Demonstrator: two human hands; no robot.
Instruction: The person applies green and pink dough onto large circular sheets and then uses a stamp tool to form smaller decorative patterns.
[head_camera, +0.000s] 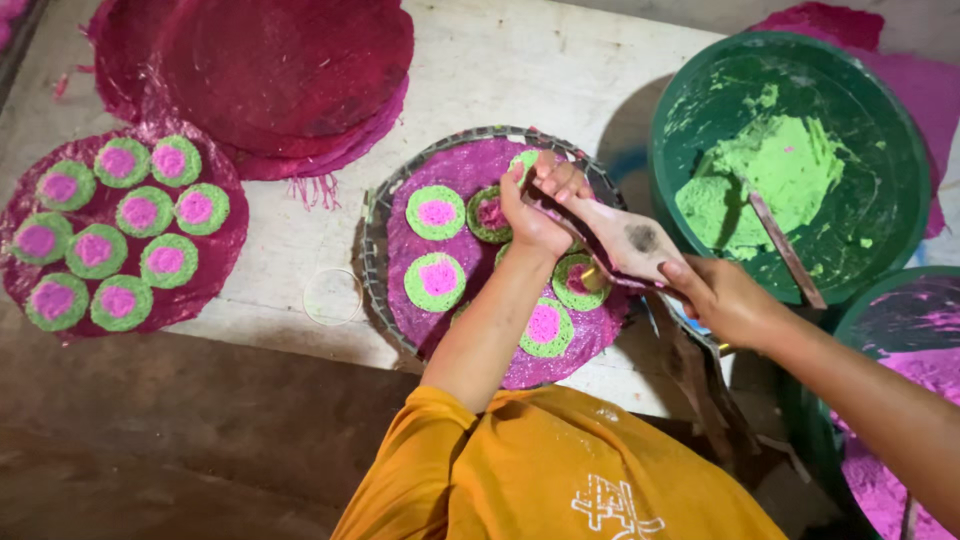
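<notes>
A round wire tray (378, 225) holds a magenta sheet (470, 165) with several green discs with pink centres (436, 212). My left hand (532, 215) reaches over the tray from an orange sleeve. Its fingers curl around the far tip of a pale wooden paddle (625, 238), just beside a green disc (522, 160) at the tray's far edge. My right hand (722, 298) grips the paddle's near end over the tray's right rim. The paddle lies slanted between the two hands and hides part of some discs.
A second magenta sheet (215, 255) with several finished discs lies at the left. Stacked magenta sheets (290, 70) sit at the back. A green basin (905, 130) with green paste and a stick stands right. Another basin (915, 320) holds magenta paste. A clear ring (333, 296) lies on the board.
</notes>
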